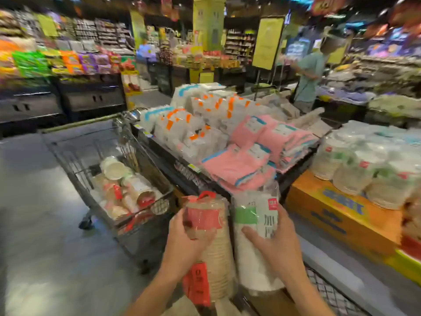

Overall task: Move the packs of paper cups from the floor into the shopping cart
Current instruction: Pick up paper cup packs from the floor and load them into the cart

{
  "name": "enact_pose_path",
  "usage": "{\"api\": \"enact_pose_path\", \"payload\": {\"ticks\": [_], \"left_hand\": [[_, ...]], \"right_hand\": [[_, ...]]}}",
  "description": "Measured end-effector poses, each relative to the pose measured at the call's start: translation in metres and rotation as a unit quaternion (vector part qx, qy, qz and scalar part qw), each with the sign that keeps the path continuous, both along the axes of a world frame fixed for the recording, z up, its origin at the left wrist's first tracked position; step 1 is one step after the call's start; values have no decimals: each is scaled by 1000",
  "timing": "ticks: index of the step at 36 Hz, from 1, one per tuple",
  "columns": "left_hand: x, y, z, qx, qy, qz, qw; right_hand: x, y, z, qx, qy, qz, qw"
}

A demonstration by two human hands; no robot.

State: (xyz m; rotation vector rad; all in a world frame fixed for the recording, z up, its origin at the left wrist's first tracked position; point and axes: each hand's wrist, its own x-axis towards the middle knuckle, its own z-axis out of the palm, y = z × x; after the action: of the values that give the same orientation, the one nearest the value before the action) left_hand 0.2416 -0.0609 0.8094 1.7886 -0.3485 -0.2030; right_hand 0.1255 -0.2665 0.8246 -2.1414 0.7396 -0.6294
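Observation:
My left hand (185,240) grips a pack of brownish paper cups with a red label (216,247), held upright in front of me. My right hand (276,245) holds a second pack, white cups with a green and white label (252,254), right beside the first. The grey wire shopping cart (75,165) stands to the left and ahead of my hands. Several packs of paper cups (127,185) lie inside its basket. Both held packs are lower right of the cart, outside it.
A black display rack (173,165) piled with white and pink packaged goods stands just right of the cart. An orange box (330,213) carries stacked cup packs at the right. A person in a teal shirt (307,76) stands at the back right. Grey floor (34,224) lies open on the left.

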Motion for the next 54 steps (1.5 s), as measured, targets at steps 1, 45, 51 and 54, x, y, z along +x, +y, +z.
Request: {"api": "enact_pose_path", "payload": {"ticks": [1,45,51,54], "left_hand": [[15,11,-2,0,5,12,1000],[489,107,-129,104,154,378,907],[582,118,-167,109,196,373,900],[613,132,-204,129,223,360,897]], "right_hand": [[23,8,-3,0,-4,17,1000],[660,84,-95,77,217,377,897],[750,127,-133,55,289,366,883],[793,151,-155,43,326,369,869]]}}
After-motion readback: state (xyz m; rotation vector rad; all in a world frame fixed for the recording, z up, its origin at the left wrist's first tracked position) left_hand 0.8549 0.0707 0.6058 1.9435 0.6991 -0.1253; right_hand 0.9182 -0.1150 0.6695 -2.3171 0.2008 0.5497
